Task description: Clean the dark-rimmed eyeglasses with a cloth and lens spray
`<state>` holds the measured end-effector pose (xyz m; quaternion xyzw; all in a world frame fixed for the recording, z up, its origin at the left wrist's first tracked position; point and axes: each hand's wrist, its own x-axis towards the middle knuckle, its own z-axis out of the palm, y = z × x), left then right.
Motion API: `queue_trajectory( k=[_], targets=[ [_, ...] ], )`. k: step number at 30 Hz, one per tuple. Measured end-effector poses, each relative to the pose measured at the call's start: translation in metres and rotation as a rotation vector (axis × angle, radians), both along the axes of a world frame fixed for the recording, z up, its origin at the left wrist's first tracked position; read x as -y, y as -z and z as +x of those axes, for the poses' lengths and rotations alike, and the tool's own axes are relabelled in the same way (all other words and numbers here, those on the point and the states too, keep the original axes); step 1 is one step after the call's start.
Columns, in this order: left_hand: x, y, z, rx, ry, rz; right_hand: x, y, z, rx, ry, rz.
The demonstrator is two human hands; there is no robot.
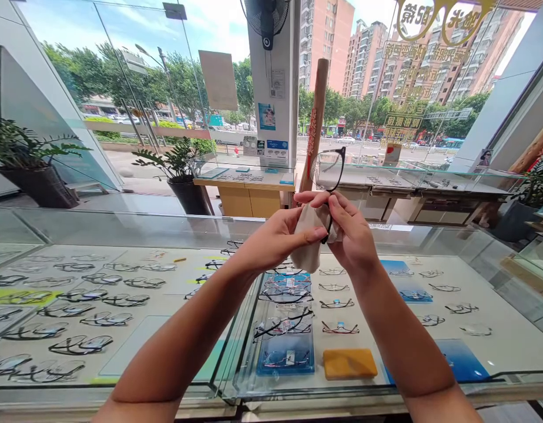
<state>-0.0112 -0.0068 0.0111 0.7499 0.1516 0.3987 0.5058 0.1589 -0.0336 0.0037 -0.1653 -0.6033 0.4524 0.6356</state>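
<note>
A pair of dark-framed eyeglasses (341,170) is held up above the glass counter, with one lens rising clear of my fingers. My left hand (282,235) is closed around a pale cloth (307,255), pressing it against the lower part of the glasses. On the other side, my right hand (351,229) pinches the frame near its middle. The cloth and fingers hide the second lens and part of the frame.
Below my arms, a glass display case (236,346) contains rows of eyeglasses. A yellow-orange case (349,363) lies among them near the front. Beyond stand a wooden post (319,100), a potted plant (187,194), another display counter (249,197) and large windows.
</note>
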Motion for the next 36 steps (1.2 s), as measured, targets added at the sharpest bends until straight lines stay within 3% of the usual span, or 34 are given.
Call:
queue_trajectory(
  k=[8, 21, 36],
  targets=[
    [0.002, -0.005, -0.006, 0.002, 0.081, 0.005, -0.001, 0.001, 0.002, -0.023, -0.048, 0.004],
    [0.011, 0.002, 0.012, 0.134, -0.087, 0.100, -0.003, 0.004, -0.004, -0.022, 0.049, -0.016],
    [0.013, 0.005, 0.019, 0.170, -0.244, 0.133, 0.003, 0.002, -0.007, 0.002, 0.026, 0.049]
  ],
)
